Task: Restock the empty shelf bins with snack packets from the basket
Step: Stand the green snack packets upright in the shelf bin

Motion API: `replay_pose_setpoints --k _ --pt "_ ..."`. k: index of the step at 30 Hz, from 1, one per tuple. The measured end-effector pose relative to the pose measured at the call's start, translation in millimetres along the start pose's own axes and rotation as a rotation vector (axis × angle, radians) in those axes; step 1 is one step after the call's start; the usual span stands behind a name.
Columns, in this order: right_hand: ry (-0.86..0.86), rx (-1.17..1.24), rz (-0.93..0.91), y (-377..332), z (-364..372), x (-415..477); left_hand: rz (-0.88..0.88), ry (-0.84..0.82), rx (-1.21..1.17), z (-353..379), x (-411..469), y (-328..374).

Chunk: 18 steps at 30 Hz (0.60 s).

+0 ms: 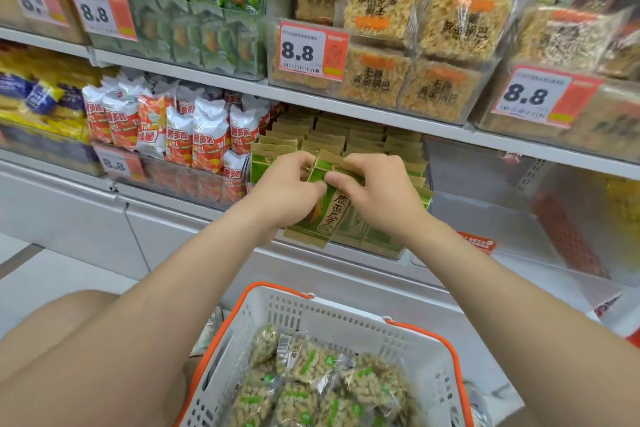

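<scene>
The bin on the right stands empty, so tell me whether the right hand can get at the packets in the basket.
Probably not yet: the right hand pinches a green packet with the left hand. The basket lies open below, so once freed it likely can.

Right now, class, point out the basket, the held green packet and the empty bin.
basket (346,319): head view, white back wall.
green packet (330,217): head view, printed front.
empty bin (485,218): head view, bare floor.
</scene>
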State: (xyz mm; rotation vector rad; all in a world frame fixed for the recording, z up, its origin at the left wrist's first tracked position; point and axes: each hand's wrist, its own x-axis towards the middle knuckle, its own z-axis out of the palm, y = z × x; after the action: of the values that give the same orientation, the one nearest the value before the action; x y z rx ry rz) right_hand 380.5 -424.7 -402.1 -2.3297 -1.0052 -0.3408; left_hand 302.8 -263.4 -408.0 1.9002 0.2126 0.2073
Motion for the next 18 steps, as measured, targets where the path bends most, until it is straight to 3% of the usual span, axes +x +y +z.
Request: replay_pose_setpoints --k 4,8,11,14,18 --pt "0.162 0.101 0.066 4 4 0 -0.002 0.061 -0.074 -2 16 5" --pt "0.067 0.282 0.19 8 7 3 0.006 0.125 -0.056 -6 32 2" --pt "0.131 0.334 0.219 12 4 10 0.071 0.154 -0.041 0 39 5" --pt "0.229 0.34 0.233 14 0 17 0.157 0.253 0.112 9 43 11" --pt "0.422 0.279 0.185 11 0 26 0.125 0.391 0.285 7 49 5"
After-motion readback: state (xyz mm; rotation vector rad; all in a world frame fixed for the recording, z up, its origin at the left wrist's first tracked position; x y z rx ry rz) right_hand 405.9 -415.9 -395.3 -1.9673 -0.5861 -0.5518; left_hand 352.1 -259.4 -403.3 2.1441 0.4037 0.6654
